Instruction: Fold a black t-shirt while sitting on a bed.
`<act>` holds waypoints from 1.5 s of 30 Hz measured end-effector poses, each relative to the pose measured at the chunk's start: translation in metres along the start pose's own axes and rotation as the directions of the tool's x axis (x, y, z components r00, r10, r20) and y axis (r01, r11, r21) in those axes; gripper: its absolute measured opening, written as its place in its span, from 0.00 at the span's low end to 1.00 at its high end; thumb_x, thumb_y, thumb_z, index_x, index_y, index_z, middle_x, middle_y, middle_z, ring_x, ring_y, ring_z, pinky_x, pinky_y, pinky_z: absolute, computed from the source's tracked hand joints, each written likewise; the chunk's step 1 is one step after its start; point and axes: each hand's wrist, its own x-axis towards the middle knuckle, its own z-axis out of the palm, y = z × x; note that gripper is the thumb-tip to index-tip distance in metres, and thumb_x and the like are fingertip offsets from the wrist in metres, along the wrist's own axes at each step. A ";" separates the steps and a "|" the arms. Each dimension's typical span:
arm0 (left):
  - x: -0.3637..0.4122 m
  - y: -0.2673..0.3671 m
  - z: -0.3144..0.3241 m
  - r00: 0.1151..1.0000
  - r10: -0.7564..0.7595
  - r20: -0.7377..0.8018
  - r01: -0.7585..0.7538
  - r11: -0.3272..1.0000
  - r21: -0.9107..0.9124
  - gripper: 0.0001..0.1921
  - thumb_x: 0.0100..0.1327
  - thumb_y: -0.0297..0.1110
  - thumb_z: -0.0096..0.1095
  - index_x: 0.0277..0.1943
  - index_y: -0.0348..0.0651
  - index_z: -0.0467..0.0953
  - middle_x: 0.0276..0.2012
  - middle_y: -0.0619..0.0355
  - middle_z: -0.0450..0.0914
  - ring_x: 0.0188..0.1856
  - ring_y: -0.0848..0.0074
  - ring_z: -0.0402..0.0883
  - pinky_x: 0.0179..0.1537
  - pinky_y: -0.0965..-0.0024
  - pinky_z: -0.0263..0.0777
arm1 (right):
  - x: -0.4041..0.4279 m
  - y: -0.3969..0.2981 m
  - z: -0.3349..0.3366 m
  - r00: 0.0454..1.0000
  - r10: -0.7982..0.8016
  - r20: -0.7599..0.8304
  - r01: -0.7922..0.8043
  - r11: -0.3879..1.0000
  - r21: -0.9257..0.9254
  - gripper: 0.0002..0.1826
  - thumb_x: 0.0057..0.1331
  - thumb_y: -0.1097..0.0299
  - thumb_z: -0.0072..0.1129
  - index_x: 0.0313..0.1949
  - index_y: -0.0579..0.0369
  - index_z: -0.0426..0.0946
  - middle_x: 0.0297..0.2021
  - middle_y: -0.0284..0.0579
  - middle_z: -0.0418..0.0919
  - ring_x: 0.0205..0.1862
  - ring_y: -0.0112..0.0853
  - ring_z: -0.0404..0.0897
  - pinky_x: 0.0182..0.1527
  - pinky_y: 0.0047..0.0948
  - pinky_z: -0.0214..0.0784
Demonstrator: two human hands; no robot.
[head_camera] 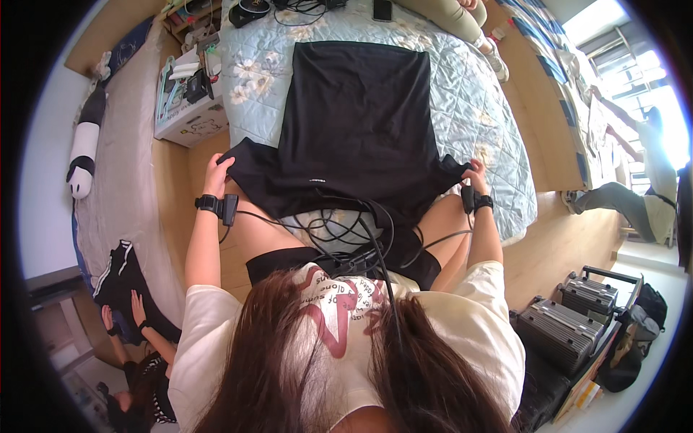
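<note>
A black short-sleeved T-shirt (357,113) lies spread on the quilted, flowered bedcover (476,135), its hem away from me and its neck end across my lap. One sleeve is pinched at its edge by my left hand (217,169). My right hand (476,176) grips the other sleeve, which is bunched near the fingers. Small white print shows on the cloth near the neck end. Both wrists carry black straps with small boxes, and black cables (330,233) from them tangle over my lap.
A black phone (382,10) and more cables lie at the bed's far side, where another person's legs (452,21) rest. A printed box (192,122) stands left of the bed. Grey suitcases (560,327) stand at right. Other people work at lower left and far right.
</note>
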 end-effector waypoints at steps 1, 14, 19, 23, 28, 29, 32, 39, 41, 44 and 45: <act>0.000 0.001 -0.002 1.000 -0.023 0.007 0.023 1.000 0.014 0.08 0.56 0.31 0.58 0.37 0.45 0.67 0.31 0.64 0.74 0.32 0.81 0.74 0.31 0.75 0.68 | -0.007 -0.013 -0.004 0.989 -0.011 0.147 0.048 0.967 -0.252 0.35 0.40 0.82 0.50 0.53 0.49 0.60 0.45 0.48 0.69 0.39 0.32 0.71 0.29 0.26 0.68; 0.009 0.003 0.001 0.995 -0.073 0.067 0.066 0.993 0.099 0.07 0.57 0.32 0.58 0.37 0.46 0.68 0.34 0.63 0.75 0.35 0.79 0.74 0.35 0.73 0.69 | -0.007 -0.056 -0.028 0.873 -0.360 0.329 0.475 0.482 -0.736 0.15 0.53 0.56 0.59 0.35 0.51 0.76 0.28 0.48 0.77 0.35 0.39 0.74 0.39 0.32 0.65; 0.010 0.008 0.014 0.991 -0.064 0.120 0.058 0.997 0.052 0.07 0.58 0.32 0.57 0.37 0.47 0.68 0.33 0.64 0.75 0.35 0.79 0.74 0.35 0.72 0.69 | 0.035 -0.049 -0.038 0.925 -0.344 0.162 0.376 0.767 -0.520 0.18 0.56 0.56 0.59 0.31 0.61 0.74 0.24 0.42 0.76 0.29 0.28 0.72 0.33 0.27 0.63; 0.013 0.001 0.007 0.992 -0.088 0.088 0.087 0.996 0.010 0.08 0.58 0.33 0.57 0.38 0.46 0.67 0.36 0.62 0.75 0.36 0.78 0.74 0.33 0.69 0.69 | 0.060 -0.040 -0.071 0.927 0.338 0.159 -0.284 0.915 -0.287 0.33 0.54 0.37 0.54 0.40 0.58 0.74 0.28 0.39 0.77 0.32 0.27 0.76 0.32 0.27 0.66; 0.021 -0.022 -0.018 0.986 -0.167 -0.006 0.166 0.983 -0.078 0.09 0.58 0.32 0.56 0.40 0.44 0.67 0.38 0.59 0.75 0.39 0.72 0.75 0.37 0.64 0.70 | 0.008 -0.006 -0.038 0.890 0.455 0.025 -0.431 0.858 -0.279 0.45 0.46 0.29 0.53 0.53 0.53 0.63 0.40 0.44 0.74 0.43 0.31 0.74 0.36 0.44 0.66; 0.020 -0.024 -0.019 0.976 -0.217 -0.033 0.212 0.970 -0.121 0.09 0.58 0.32 0.56 0.41 0.44 0.67 0.38 0.58 0.75 0.39 0.71 0.75 0.38 0.64 0.71 | 0.027 0.010 -0.043 0.885 0.466 0.008 -0.429 0.821 -0.377 0.41 0.46 0.31 0.56 0.46 0.54 0.69 0.37 0.43 0.75 0.39 0.29 0.76 0.31 0.37 0.68; 0.032 -0.025 -0.002 0.972 -0.235 0.009 0.234 0.961 -0.149 0.09 0.58 0.31 0.56 0.41 0.43 0.68 0.38 0.56 0.75 0.41 0.69 0.75 0.39 0.61 0.71 | 0.051 0.027 -0.076 0.940 0.339 0.030 -0.265 0.782 -0.564 0.32 0.46 0.36 0.61 0.37 0.54 0.74 0.33 0.43 0.77 0.34 0.26 0.77 0.28 0.30 0.68; 0.010 -0.019 -0.010 0.984 -0.167 -0.068 0.151 0.970 -0.192 0.06 0.59 0.31 0.55 0.38 0.43 0.69 0.33 0.58 0.76 0.32 0.72 0.77 0.32 0.70 0.73 | 0.030 0.009 -0.050 0.996 -0.012 -0.087 -0.027 0.899 -0.436 0.13 0.50 0.66 0.62 0.34 0.57 0.74 0.24 0.39 0.76 0.25 0.30 0.75 0.30 0.27 0.68; -0.002 -0.017 -0.019 0.993 -0.113 -0.026 0.101 0.952 -0.288 0.05 0.59 0.31 0.54 0.36 0.43 0.69 0.32 0.59 0.76 0.31 0.75 0.77 0.30 0.70 0.73 | 0.009 -0.001 -0.042 0.988 0.125 -0.094 -0.115 0.988 0.100 0.07 0.51 0.73 0.59 0.30 0.57 0.72 0.18 0.37 0.70 0.16 0.25 0.69 0.18 0.22 0.63; -0.016 -0.013 -0.020 0.996 -0.086 -0.029 0.075 0.961 -0.268 0.05 0.59 0.33 0.54 0.36 0.45 0.68 0.31 0.61 0.76 0.31 0.78 0.76 0.28 0.73 0.72 | -0.021 -0.013 -0.050 0.969 0.213 -0.123 -0.162 0.929 0.333 0.06 0.52 0.78 0.56 0.29 0.56 0.70 0.16 0.37 0.65 0.13 0.23 0.64 0.13 0.18 0.59; -0.014 -0.015 -0.014 0.998 -0.064 -0.021 0.058 0.974 -0.217 0.05 0.59 0.33 0.54 0.35 0.45 0.68 0.31 0.61 0.76 0.31 0.78 0.76 0.27 0.74 0.72 | -0.018 -0.007 -0.067 0.970 0.226 -0.086 -0.190 0.933 0.306 0.06 0.52 0.79 0.55 0.29 0.55 0.70 0.16 0.37 0.65 0.13 0.23 0.64 0.12 0.18 0.58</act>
